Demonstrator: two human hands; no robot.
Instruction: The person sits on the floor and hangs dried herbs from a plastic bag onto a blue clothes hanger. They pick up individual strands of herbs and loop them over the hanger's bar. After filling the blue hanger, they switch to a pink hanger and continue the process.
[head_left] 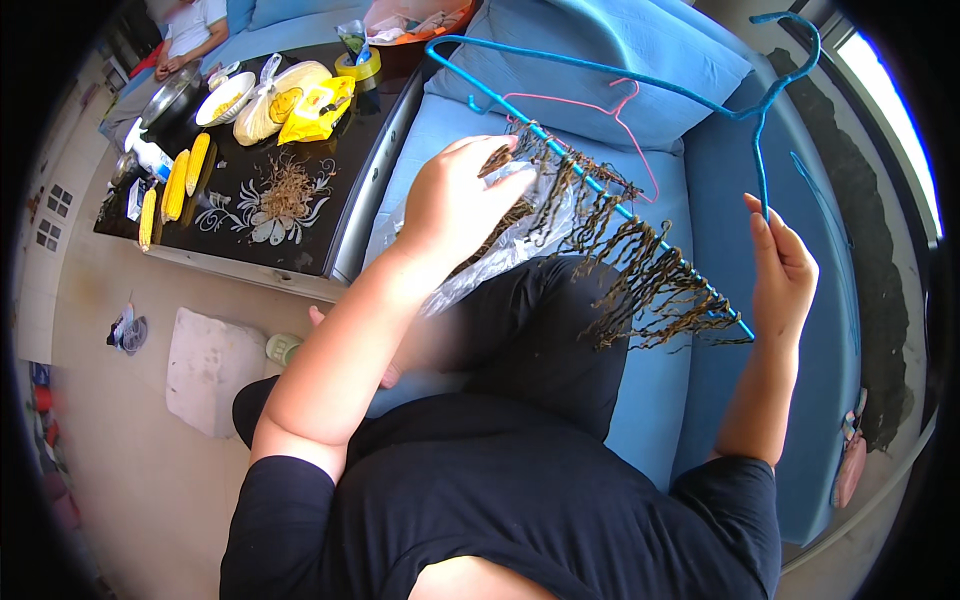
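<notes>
The left hand is raised on a bent, bare forearm that crosses up from the lower left, its fingers curled and pinched together at the tips. The right hand stands upright on a near-vertical forearm, fingers extended upward and closed in a grip.

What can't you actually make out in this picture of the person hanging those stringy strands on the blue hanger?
- Left hand fingertips: head view, buried among the brown strands, so its grip is unclear.
- Right hand palm: turned away, so its hold on the blue hanger is hidden.
- Clear plastic bag: contents hidden by the left hand.
- Pink hanger: partly behind the strands.
</notes>
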